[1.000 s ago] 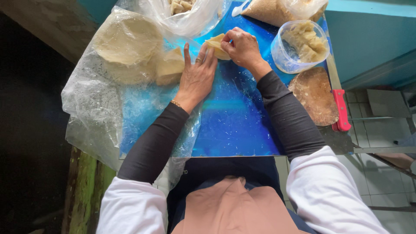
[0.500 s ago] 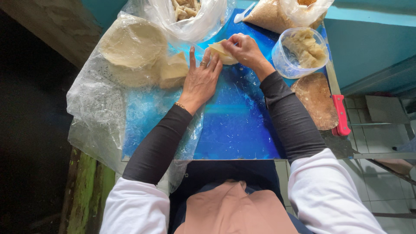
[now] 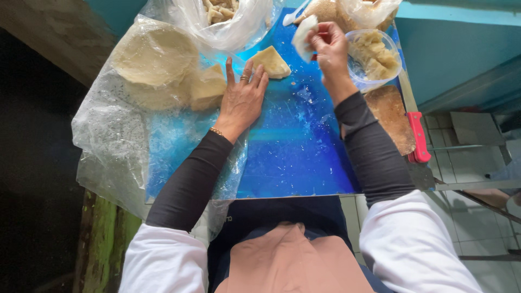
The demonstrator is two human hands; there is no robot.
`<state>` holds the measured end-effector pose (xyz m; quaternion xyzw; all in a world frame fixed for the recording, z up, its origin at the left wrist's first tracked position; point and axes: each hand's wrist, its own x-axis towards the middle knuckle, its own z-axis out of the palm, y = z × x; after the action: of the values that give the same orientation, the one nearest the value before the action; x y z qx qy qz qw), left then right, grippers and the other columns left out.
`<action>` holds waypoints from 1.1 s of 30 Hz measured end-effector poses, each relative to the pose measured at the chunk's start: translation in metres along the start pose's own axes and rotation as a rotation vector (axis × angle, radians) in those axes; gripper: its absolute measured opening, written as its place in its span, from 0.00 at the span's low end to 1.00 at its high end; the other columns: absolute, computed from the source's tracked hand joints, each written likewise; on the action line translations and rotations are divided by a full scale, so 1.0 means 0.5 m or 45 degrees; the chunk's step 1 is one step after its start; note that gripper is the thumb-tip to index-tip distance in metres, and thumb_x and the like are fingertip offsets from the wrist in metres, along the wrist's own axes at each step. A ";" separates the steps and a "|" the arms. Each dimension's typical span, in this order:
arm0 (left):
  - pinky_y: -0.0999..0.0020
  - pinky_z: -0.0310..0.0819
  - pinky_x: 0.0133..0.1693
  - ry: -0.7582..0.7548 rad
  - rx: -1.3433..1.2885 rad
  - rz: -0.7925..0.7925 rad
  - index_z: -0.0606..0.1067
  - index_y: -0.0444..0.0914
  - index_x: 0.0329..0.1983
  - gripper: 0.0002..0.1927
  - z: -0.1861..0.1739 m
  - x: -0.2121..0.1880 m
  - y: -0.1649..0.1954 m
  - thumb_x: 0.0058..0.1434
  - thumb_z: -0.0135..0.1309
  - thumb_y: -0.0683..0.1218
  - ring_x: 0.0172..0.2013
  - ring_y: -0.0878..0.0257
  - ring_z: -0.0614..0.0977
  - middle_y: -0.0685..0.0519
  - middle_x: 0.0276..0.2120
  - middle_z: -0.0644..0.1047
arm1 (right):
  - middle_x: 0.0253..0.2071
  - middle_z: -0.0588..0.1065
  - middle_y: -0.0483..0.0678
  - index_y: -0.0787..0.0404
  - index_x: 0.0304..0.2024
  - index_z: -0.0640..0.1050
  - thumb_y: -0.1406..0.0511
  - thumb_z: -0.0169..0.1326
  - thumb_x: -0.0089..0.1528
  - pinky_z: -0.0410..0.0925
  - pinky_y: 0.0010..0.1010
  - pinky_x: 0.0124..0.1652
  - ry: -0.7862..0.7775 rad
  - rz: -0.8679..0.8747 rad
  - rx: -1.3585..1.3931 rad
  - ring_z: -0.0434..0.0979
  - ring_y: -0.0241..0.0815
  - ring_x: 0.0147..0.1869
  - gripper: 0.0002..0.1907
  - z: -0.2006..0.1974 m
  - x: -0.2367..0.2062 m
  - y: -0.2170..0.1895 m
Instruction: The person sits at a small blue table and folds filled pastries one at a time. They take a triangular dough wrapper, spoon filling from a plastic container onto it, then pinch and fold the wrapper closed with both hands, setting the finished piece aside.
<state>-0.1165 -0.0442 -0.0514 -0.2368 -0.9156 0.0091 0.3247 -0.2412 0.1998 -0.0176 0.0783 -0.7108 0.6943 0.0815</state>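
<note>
1. Left hand (image 3: 242, 97) is lying flat on the blue counter (image 3: 293, 152), fingers spread, pointing to 12 o'clock, gripping nothing.
2. Folded wrap (image 3: 271, 61) is sitting on the counter at 1 o'clock of the left hand, just beside the fingertips; can't tell if touching.
3. Right hand (image 3: 329, 49) is hanging above the counter, pinching a pale wrapper (image 3: 303, 33) btwn thumb & fingers.
4. Tub (image 3: 375, 53) w/ filling is sitting at 3 o'clock of the right hand, just beside it.
5. Wrapper stack (image 3: 154, 59) is resting on plastic at 10 o'clock of the left hand.
6. Red-handled knife (image 3: 418, 137) is lying at the counter's right edge.
</note>
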 end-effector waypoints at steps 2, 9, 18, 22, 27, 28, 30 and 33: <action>0.27 0.32 0.69 0.001 -0.013 0.004 0.76 0.36 0.61 0.20 0.001 -0.001 -0.001 0.67 0.47 0.43 0.69 0.49 0.68 0.48 0.63 0.75 | 0.37 0.79 0.40 0.56 0.45 0.77 0.66 0.58 0.69 0.71 0.24 0.31 -0.051 -0.069 -0.037 0.79 0.29 0.37 0.04 -0.035 -0.032 -0.035; 0.29 0.36 0.68 0.068 -0.215 0.027 0.79 0.40 0.50 0.14 -0.035 0.010 -0.005 0.62 0.53 0.40 0.67 0.51 0.70 0.49 0.60 0.76 | 0.35 0.79 0.46 0.61 0.40 0.80 0.66 0.60 0.66 0.70 0.28 0.34 -0.419 -0.315 -0.838 0.78 0.37 0.34 0.05 -0.070 -0.309 -0.142; 0.36 0.50 0.66 -0.202 -0.738 0.181 0.82 0.46 0.37 0.08 -0.177 -0.026 0.066 0.54 0.58 0.43 0.52 0.55 0.77 0.56 0.44 0.79 | 0.40 0.77 0.46 0.60 0.40 0.79 0.65 0.64 0.59 0.66 0.39 0.37 -0.458 -0.883 -1.390 0.76 0.47 0.42 0.09 0.002 -0.513 -0.209; 0.38 0.55 0.63 -0.302 -0.917 0.273 0.82 0.46 0.36 0.07 -0.224 -0.066 0.096 0.53 0.59 0.45 0.49 0.55 0.77 0.56 0.41 0.78 | 0.43 0.76 0.46 0.60 0.45 0.80 0.65 0.64 0.60 0.66 0.37 0.38 -0.412 -0.926 -1.350 0.76 0.47 0.44 0.12 0.006 -0.537 -0.205; 0.41 0.58 0.63 -0.278 -0.939 0.314 0.80 0.45 0.32 0.03 -0.238 -0.067 0.095 0.53 0.60 0.46 0.48 0.55 0.76 0.55 0.39 0.76 | 0.44 0.78 0.47 0.58 0.45 0.82 0.68 0.62 0.59 0.69 0.37 0.42 -0.413 -0.805 -1.142 0.78 0.48 0.46 0.10 -0.014 -0.537 -0.206; 0.41 0.58 0.63 -0.294 -0.934 0.324 0.79 0.45 0.31 0.03 -0.240 -0.065 0.095 0.53 0.60 0.46 0.47 0.56 0.76 0.55 0.38 0.76 | 0.45 0.78 0.47 0.58 0.45 0.82 0.70 0.61 0.59 0.70 0.37 0.45 -0.360 -0.769 -1.084 0.78 0.48 0.48 0.11 -0.031 -0.524 -0.212; 0.43 0.59 0.63 -0.290 -0.930 0.335 0.79 0.45 0.31 0.03 -0.246 -0.063 0.096 0.53 0.60 0.46 0.48 0.55 0.76 0.54 0.39 0.75 | 0.47 0.78 0.49 0.59 0.46 0.82 0.73 0.57 0.60 0.72 0.37 0.50 -0.253 -0.693 -0.965 0.79 0.50 0.52 0.13 -0.083 -0.479 -0.225; 0.44 0.59 0.62 -0.248 -0.938 0.334 0.78 0.44 0.30 0.03 -0.257 -0.063 0.097 0.52 0.60 0.45 0.50 0.54 0.76 0.52 0.44 0.75 | 0.51 0.78 0.49 0.58 0.49 0.83 0.79 0.53 0.62 0.72 0.39 0.57 0.012 -0.824 -1.195 0.79 0.52 0.57 0.17 -0.192 -0.356 -0.245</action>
<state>0.0024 -0.0327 0.0232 -0.4501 -0.8461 -0.2561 0.1258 -0.0398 0.2926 0.0639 0.2445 -0.8824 0.2442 0.3194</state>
